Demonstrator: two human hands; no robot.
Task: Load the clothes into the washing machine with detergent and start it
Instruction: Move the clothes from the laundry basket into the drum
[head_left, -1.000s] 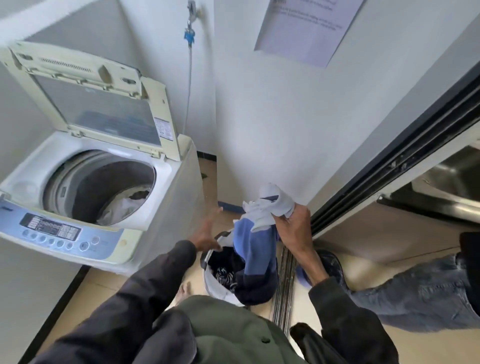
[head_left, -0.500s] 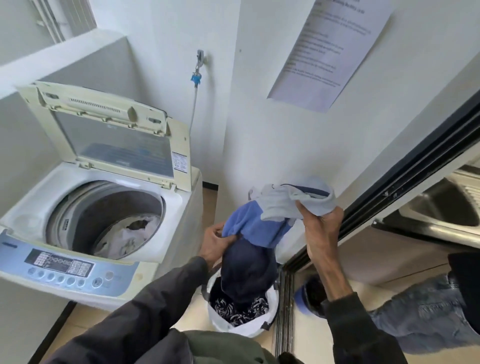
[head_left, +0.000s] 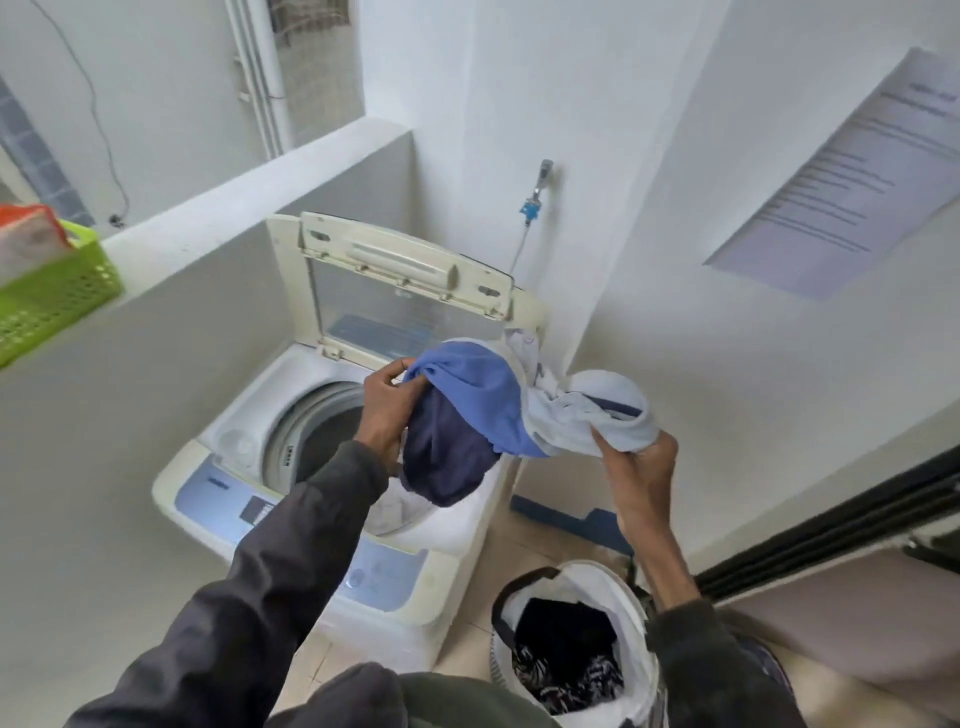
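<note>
A: Your left hand (head_left: 387, 410) grips the blue end of a bundle of clothes (head_left: 467, 395), fingers curled into the fabric, directly above the open washing machine (head_left: 234, 447).

B: Your right hand (head_left: 641, 467) clamps the white end of that same bundle, thumb and fingers closed on the cloth, out past the machine's right edge.

A: Between your two hands the bundle sags. Blue cloth sits on top, and a navy piece hangs below your left hand over the right side of the drum (head_left: 317, 431). Whether it touches the rim cannot be told.

B: Pale cloth (head_left: 400, 512) lies down inside the drum. The lid (head_left: 405, 291) stands raised at the back, and the control panel (head_left: 384, 571) runs along the front, partly hidden by your dark left sleeve (head_left: 291, 551).

A: On the tiled floor just right of the machine, below your right forearm, a white laundry bag (head_left: 613, 582) stands open, with dark and patterned clothes (head_left: 566, 639) inside.

B: Farther out, a tap (head_left: 543, 174) is fixed to the wall behind the machine, and a printed sheet (head_left: 841, 176) hangs on the wall to your right.

A: At far left, a green basket (head_left: 47, 296) sits on a ledge (head_left: 249, 192), holding an orange-and-white packet (head_left: 26, 234). What the packet contains cannot be told.
</note>
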